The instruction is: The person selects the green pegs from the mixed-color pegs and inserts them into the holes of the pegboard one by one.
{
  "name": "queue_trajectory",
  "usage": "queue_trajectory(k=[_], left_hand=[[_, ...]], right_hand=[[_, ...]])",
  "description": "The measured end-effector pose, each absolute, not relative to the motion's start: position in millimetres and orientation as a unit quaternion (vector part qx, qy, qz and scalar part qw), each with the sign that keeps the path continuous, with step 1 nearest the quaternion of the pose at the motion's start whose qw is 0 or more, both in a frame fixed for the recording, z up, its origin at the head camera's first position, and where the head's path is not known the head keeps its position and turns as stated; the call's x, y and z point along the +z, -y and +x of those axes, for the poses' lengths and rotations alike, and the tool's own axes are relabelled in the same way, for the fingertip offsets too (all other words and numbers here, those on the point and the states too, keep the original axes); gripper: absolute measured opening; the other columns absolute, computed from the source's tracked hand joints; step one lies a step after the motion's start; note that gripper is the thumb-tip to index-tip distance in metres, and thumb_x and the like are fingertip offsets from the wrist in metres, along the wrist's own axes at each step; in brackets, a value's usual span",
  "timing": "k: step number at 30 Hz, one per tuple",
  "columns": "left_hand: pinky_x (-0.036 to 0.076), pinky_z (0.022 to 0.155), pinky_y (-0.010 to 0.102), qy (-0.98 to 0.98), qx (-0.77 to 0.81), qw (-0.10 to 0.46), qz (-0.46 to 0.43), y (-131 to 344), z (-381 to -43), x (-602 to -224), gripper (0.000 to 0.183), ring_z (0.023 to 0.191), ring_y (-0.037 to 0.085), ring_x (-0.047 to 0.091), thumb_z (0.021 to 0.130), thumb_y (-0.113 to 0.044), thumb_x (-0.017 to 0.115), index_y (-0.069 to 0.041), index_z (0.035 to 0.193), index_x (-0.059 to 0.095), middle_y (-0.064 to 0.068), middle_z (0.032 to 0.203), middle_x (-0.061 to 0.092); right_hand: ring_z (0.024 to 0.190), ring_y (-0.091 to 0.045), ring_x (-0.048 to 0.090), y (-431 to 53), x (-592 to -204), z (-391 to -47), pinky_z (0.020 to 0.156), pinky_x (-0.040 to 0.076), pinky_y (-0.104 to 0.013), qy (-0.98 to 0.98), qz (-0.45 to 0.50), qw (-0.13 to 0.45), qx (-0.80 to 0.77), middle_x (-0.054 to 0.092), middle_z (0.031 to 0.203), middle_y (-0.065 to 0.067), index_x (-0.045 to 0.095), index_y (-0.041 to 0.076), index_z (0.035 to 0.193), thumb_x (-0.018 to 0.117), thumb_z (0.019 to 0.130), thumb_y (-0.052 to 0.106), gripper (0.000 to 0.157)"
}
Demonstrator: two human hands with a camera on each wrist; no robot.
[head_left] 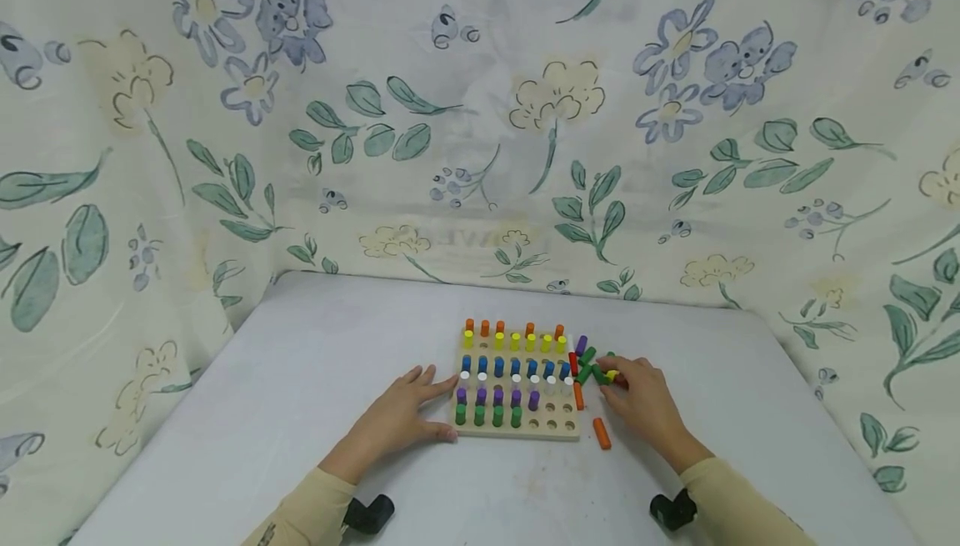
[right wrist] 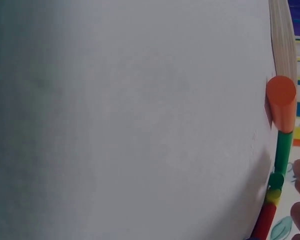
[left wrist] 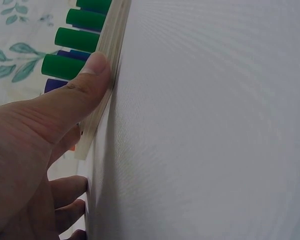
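Observation:
A wooden pegboard (head_left: 517, 434) lies on the table with rows of coloured pegs standing in it: orange, yellow, blue, white, purple and green. My left hand (head_left: 397, 417) rests at its near left corner, fingers mostly straight. In the left wrist view, the left thumb (left wrist: 92, 75) presses on the board's edge beside the green pegs (left wrist: 65, 66). Right of the board, my right hand (head_left: 643, 396) reaches over loose pegs, its thumb and fingers apart around a yellow peg (head_left: 612, 376). A green peg (head_left: 599, 374) lies beside it. The right wrist view shows only some fingertips, apart from the pegs.
Other loose pegs lie along the board's right side: a purple one (head_left: 581, 345), a red one (head_left: 573, 363) and an orange one (head_left: 578, 396). Another orange peg (head_left: 602, 433) lies nearer me. A floral curtain (head_left: 480, 154) hangs behind the white table (head_left: 315, 346).

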State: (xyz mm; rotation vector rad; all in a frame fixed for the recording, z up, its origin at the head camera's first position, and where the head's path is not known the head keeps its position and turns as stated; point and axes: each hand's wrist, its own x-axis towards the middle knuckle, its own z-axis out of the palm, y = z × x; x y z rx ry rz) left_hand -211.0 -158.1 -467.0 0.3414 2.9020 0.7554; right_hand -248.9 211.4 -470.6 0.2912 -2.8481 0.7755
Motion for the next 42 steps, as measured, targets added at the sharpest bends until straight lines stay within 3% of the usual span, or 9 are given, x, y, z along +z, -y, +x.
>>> queue_trajectory(k=[16,27,42], left_hand=[[0.031,0.112,0.069,-0.96,0.25,0.066,0.104,158,-211,-467,0.087,0.15,0.044,0.027,0.072,-0.057,0.085,-0.027,0.148,0.056,0.018,0.159,0.04],[0.031,0.112,0.069,-0.961,0.246,0.064,0.107,158,-212,-468,0.088,0.149,0.044,0.027,0.071,-0.058,0.085,-0.027,0.148,0.056,0.018,0.159,0.04],[0.031,0.112,0.069,-0.961,0.246,0.063,0.105,157,-211,-468,0.088,0.15,0.044,0.027,0.071,-0.058,0.085,-0.027,0.148,0.056,0.018,0.159,0.04]], right_hand=[[0.11,-0.03,0.055,-211,-472,-262,0.092,0.055,-0.049,0.97,0.082,0.034,0.227,0.069,0.124,-0.005,0.056,0.016,0.145,0.077,0.089,0.008,0.06],[0.103,-0.031,0.056,-214,-473,-264,0.087,0.057,-0.048,0.974,0.085,0.023,0.207,0.062,0.116,-0.013,0.057,0.02,0.146,0.073,0.091,0.005,0.059],[0.097,-0.026,0.053,-214,-474,-265,0.083,0.054,-0.043,0.976,0.098,0.027,0.193,0.063,0.107,-0.009,0.058,0.017,0.144,0.075,0.091,0.008,0.057]])
